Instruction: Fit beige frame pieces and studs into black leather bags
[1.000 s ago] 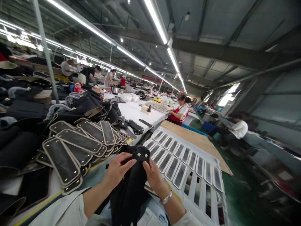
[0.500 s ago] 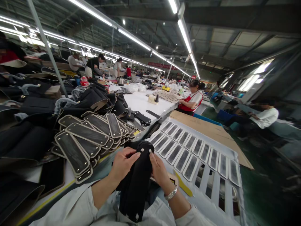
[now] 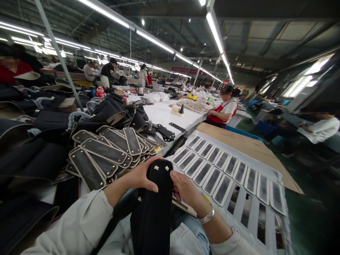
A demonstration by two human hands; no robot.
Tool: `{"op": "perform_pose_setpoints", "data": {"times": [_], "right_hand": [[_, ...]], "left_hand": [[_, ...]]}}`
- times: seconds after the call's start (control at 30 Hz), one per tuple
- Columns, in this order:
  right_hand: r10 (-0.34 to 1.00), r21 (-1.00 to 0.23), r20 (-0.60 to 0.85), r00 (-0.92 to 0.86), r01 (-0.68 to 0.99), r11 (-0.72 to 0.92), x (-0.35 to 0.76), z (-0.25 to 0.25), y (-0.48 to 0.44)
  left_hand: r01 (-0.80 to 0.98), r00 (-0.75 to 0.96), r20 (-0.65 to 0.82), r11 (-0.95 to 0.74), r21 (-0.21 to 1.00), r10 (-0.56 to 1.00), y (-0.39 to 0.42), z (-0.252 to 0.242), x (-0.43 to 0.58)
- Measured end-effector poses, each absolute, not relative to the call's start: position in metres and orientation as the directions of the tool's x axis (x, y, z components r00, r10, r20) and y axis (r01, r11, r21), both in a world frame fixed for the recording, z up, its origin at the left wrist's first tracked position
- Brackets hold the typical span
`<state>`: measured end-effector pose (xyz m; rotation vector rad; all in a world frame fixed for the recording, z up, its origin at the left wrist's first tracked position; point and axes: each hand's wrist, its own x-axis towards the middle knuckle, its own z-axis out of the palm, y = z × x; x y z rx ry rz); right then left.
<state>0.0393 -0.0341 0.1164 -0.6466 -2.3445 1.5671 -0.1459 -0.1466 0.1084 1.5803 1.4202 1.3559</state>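
Note:
A long black leather-like piece (image 3: 159, 212) with a rounded top end stands tilted over my lap. Two small white patches (image 3: 156, 168) sit close to its top edge. My left hand (image 3: 145, 177) grips the piece from the left, thumb across its front and the other fingers behind. At the upper right edge, my right hand (image 3: 186, 189) pinches it between thumb and curled fingers, and a silver bracelet circles that wrist. A pale flat edge (image 3: 184, 206) shows under my right hand; what it belongs to is hidden.
Left on the table lies a heap of black oblong panels (image 3: 103, 148) with light borders and studs, beside black bag bodies (image 3: 34, 156). To the right, rows of similar panels (image 3: 212, 159) lie on a slatted white rack (image 3: 255, 212). Beyond are cardboard (image 3: 265, 156) and a person in red (image 3: 224, 109).
The black piece is raised and more upright. My left thumb has slid down from the white patches, and my right hand has shifted to the side edge. The view has turned slightly left.

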Motion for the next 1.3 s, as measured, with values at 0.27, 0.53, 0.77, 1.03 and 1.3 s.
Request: {"op": "perform_pose_setpoints", "data": {"times": [0.27, 0.53, 0.77, 1.03, 1.3], "right_hand": [[0.217, -0.307, 0.514, -0.830, 0.058, 0.950, 0.025, 0.158, -0.027], [0.248, -0.345, 0.505, -0.827, 0.070, 0.936, 0.019, 0.155, -0.034], [0.040, -0.316, 0.527, -0.849, -0.152, 0.937, 0.022, 0.165, -0.038], [0.134, -0.414, 0.547, -0.826, -0.128, 0.901, 0.023, 0.159, -0.047], [0.478, -0.668, 0.486, -0.732, 0.042, 0.743, 0.009, 0.150, -0.035]], "left_hand": [[0.156, -0.152, 0.265, -0.242, 0.958, 0.952, -0.141, 0.089, -0.141], [0.163, -0.219, 0.246, -0.213, 0.963, 0.944, -0.148, 0.092, -0.146], [0.152, -0.202, 0.292, -0.265, 0.952, 0.935, -0.153, 0.097, -0.146], [0.268, -0.225, 0.291, -0.228, 0.936, 0.930, -0.161, 0.099, -0.155], [0.277, -0.298, 0.313, -0.232, 0.933, 0.902, -0.157, 0.114, -0.152]]}}
